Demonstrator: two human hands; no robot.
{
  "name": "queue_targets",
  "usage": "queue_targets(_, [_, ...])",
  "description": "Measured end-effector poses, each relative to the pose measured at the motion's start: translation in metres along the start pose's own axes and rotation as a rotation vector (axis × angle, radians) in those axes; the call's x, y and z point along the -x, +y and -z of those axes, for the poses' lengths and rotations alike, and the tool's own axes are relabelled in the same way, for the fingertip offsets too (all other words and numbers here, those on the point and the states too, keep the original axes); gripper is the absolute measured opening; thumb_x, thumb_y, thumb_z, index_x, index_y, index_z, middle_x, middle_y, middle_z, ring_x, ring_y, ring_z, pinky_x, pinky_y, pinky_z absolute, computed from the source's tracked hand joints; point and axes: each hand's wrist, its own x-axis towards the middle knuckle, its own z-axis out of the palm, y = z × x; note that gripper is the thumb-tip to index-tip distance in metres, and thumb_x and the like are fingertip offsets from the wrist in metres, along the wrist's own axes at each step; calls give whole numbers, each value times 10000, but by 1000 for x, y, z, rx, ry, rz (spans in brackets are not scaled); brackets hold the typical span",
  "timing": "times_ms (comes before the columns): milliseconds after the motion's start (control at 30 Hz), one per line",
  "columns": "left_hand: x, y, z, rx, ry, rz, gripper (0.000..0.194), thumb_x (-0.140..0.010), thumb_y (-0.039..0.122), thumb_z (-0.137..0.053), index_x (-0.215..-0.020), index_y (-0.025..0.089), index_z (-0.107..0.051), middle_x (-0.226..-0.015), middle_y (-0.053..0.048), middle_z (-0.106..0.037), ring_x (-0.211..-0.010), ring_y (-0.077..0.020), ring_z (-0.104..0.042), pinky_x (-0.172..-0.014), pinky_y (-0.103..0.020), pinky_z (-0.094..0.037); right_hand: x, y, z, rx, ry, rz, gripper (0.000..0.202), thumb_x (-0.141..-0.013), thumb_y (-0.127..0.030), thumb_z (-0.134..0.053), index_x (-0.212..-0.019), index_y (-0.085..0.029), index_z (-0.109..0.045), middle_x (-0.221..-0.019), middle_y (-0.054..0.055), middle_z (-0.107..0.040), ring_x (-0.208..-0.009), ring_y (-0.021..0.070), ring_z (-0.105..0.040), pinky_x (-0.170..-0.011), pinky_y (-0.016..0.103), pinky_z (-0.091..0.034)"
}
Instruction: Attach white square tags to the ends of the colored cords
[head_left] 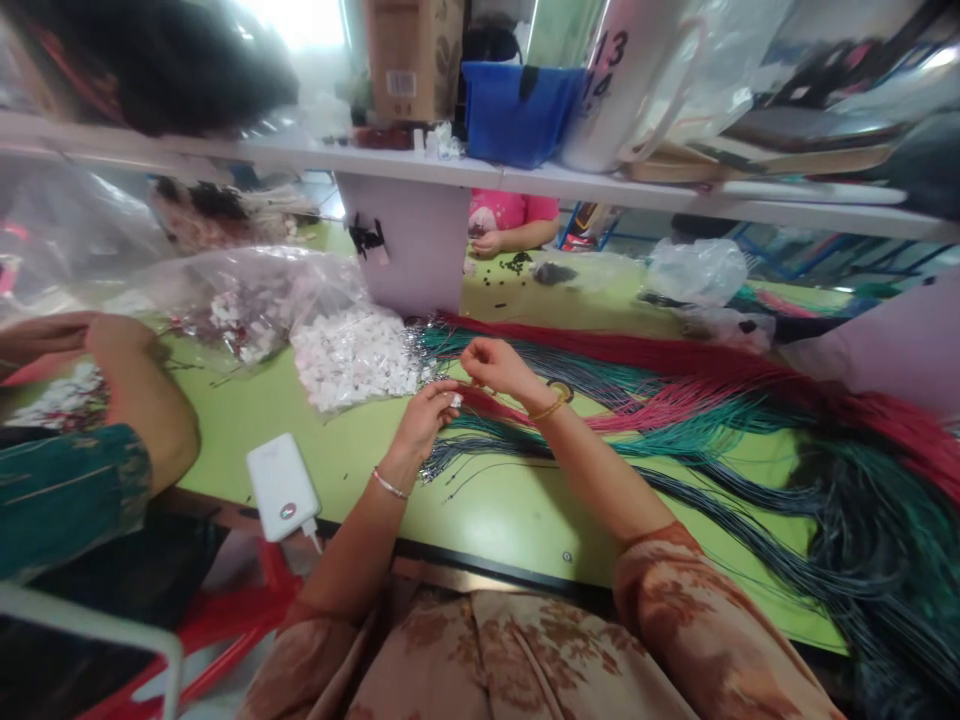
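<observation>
My left hand [424, 418], with a bracelet at its wrist, is closed on a small white plastic connector [456, 400]. Just above and to the right, my right hand [498, 368] is closed in a pinch; whatever lies between its fingertips is too small to make out. Beneath both hands run long bundles of thin wires: red wires [645, 352], green wires [690, 436] and black wires [675, 482]. Their tipped ends gather beside my left hand. Left of these ends, a clear plastic bag [352, 355] holds many white connectors.
A white power bank [282, 486] with a cable lies near the front edge of the green table [517, 515]. At left, a co-worker's arm [142, 400] rests by more connectors. A shelf [300, 152] with a blue bin [521, 115] crosses above. Another person [517, 222] sits opposite.
</observation>
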Motion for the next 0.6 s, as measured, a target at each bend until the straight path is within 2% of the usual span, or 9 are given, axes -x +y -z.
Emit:
queue_targets(133, [-1, -2, 1, 51, -5, -32, 244, -642, 162, -687, -883, 132, -664, -719, -3, -624, -542, -61, -537, -530, -191, -407, 1, -26, -13, -327, -10, 79, 160, -775, -320, -568, -800, -164, -546, -672, -25, -562, -570, 93, -505, -546, 214, -396])
queue_targets(267, [-1, -1, 1, 72, -8, -45, 244, -649, 164, -676, -890, 131, -661, -709, -4, -626, -556, -68, -540, -542, -198, -408, 10, -36, -8, -417, -15, 100, 199, -760, -348, -610, -804, -156, -581, -723, -16, -573, -612, 84, -477, -583, 219, -397])
queue_targets(433, [2, 1, -1, 109, -17, -46, 232, -648, 181, -698, -869, 136, -645, -709, 4, -619, -552, -71, -546, -555, -209, -415, 31, -18, -3, -623, -66, -50, 229, -744, -370, -634, -817, -155, -607, -691, -18, -571, -589, 86, -461, -563, 225, -384])
queue_targets(600, [1, 2, -1, 160, -59, -25, 213, -639, 198, -719, -825, 138, -635, -708, 8, -615, -540, -68, -538, -559, -212, -418, 45, 5, -6, -677, -7, -105, 310, -725, -435, -693, -854, -158, -640, -734, -1, -607, -614, 95, -495, -588, 237, -407])
